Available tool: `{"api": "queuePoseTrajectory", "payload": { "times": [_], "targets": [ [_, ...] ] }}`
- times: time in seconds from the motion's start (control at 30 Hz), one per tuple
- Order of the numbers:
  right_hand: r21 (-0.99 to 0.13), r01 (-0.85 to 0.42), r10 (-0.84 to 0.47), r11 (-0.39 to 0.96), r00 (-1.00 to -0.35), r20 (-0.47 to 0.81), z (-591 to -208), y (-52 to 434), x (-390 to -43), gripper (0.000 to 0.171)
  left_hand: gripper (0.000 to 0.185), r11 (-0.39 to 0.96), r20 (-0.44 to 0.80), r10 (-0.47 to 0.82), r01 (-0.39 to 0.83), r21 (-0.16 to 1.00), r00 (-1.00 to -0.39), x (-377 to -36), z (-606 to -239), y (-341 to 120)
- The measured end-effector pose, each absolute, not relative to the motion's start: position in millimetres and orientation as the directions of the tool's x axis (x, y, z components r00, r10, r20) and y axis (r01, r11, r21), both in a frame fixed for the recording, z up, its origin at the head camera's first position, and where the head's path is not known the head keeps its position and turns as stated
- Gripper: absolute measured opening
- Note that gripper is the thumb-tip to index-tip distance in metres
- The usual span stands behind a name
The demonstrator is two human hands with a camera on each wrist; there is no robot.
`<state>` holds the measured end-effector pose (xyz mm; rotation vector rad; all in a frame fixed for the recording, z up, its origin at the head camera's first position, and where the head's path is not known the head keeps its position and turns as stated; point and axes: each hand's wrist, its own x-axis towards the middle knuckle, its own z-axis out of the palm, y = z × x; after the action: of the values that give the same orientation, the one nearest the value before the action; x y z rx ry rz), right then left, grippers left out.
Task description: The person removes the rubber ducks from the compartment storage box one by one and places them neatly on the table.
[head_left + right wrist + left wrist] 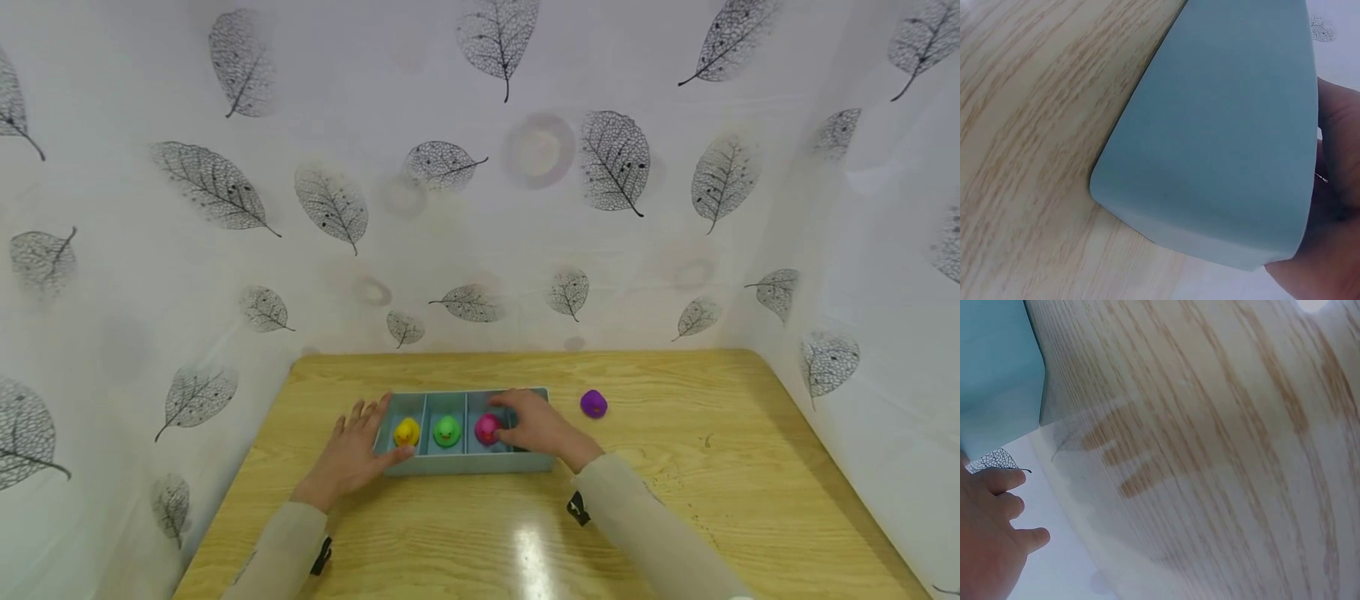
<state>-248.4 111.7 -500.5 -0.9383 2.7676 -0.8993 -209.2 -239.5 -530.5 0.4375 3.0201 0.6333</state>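
Observation:
A light blue divided box (468, 464) lies on the table with rubber ducks in its compartments. From the left these are a yellow duck (407, 432), a green duck (447, 432) and a pink duck (487, 429). My left hand (348, 458) is at the box's left end, fingers spread, thumb by the front rim. Over the right part of the box, my right hand (542, 427) has its thumb beside the pink duck and its fingertips beyond it. That hand covers most of the rightmost compartment. A purple duck (594, 404) lies outside, right of the box.
The wooden table (675, 500) ends at a white curtain (480, 250) with leaf prints, which also hangs at both sides. A dark strap piece (578, 508) sits under the right sleeve, another (321, 556) beside the left sleeve.

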Motion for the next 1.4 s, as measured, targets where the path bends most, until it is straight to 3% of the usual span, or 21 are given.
{"api": "queuePoseTrajectory", "payload": {
  "times": [0.63, 1.23, 1.4],
  "targets": [
    [-0.526, -0.469, -0.525, 0.71, -0.85, 0.05, -503, 100, -247, 0.054, 0.103, 0.88, 0.029, 0.275, 0.264, 0.396, -0.961, -209, -530, -239],
    [-0.522, -0.434, -0.516, 0.734, -0.856, -0.015, -500, 93, -248, 0.065, 0.103, 0.876, 0.022, 0.271, 0.256, 0.409, -0.962, -208, -531, -239],
    [-0.502, -0.442, -0.527, 0.743, -0.849, -0.033, -498, 92, -249, 0.06, 0.103, 0.874, 0.023, 0.272, 0.257, 0.412, -0.962, -209, -531, -239]
  ]
}}
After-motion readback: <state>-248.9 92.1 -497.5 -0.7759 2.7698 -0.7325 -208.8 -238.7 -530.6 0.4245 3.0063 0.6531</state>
